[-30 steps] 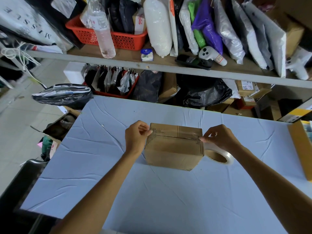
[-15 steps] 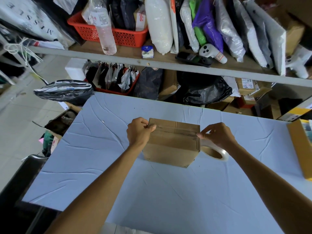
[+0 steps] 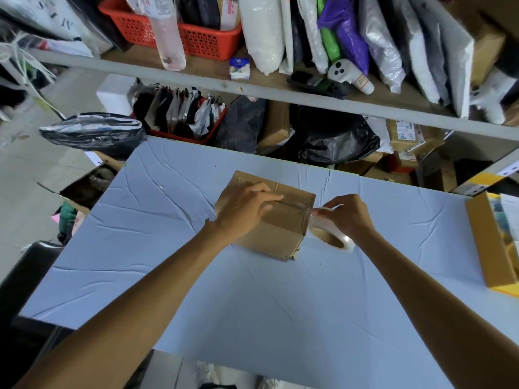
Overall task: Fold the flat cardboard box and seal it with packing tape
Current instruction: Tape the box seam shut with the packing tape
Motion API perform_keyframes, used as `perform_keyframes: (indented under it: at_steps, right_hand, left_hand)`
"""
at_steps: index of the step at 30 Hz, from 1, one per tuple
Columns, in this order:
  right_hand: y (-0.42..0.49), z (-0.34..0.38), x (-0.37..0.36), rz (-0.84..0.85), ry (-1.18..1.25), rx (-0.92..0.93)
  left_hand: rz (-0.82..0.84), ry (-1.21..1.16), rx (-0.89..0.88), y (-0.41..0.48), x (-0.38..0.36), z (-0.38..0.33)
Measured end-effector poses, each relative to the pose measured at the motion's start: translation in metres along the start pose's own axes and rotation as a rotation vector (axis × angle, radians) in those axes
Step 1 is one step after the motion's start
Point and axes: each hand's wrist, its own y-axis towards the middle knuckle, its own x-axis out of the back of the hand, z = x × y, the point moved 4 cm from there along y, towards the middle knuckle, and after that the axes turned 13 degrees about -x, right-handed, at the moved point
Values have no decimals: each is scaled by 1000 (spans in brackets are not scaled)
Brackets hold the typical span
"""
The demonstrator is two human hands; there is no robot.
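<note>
A small brown cardboard box [image 3: 283, 228] stands folded on the pale blue table cover [image 3: 280, 304]. Clear tape runs along the seam of its top. My left hand [image 3: 244, 209] lies over the box top, its fingers stretched along the taped seam and pressing it. My right hand [image 3: 346, 214] is at the box's right edge and grips a roll of clear packing tape [image 3: 331, 237], which hangs against the box's right side, with the strip pulled to the top corner.
An open yellow-and-brown carton [image 3: 494, 245] sits at the table's right edge. Behind the table a shelf [image 3: 252, 91] holds a red basket [image 3: 196, 37], a bottle, bags and parcels. A black bag [image 3: 92, 133] and an open box lie at the left.
My left hand has slid from the box's left end onto its top, towards the right along the tape. The box has turned slightly. My right hand stays at the right edge with the roll.
</note>
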Motion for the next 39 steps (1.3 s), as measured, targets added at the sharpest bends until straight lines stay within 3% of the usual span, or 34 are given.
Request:
perform_keyframes:
  at_steps: [3,6,10,14,18,21,27,30,34,37,39]
  right_hand:
    - [-1,-4,-1,4,22,-23]
    - [-3,-7,-1,30,-10,-20]
    - [-4,-12,3,180,37,5]
    - [-6,-24,14,342,85,81]
    - [-7,-21,16,338,57,165]
    - [-7,-18,19,367,34,161]
    - [1,-45,-5,367,-266,-1]
    - [0,-49,-4,346,-184,17]
    - [-11,-42,18,423,-67,212]
    - [-12,-53,24,581,28,143]
    - [-7,-59,23,583,29,97]
  left_hand:
    - [192,-76,106,2,-22,-20]
    - [357,94,144,0,-42,-26]
    - [296,144,41,0,-48,-28]
    - [263,37,-4,0,-50,-35]
    - [397,63,-16,-7,-49,-32]
    - [386,99,-35,-8,-51,-25]
    - [404,156,-79,-12,-51,-24]
    - [412,197,-76,-10,-51,-24]
    - [449,307,-81,-5,-52,-29]
    - [433,308,-82,-1,-51,-32]
    - [438,307,-81,-1,-51,-32]
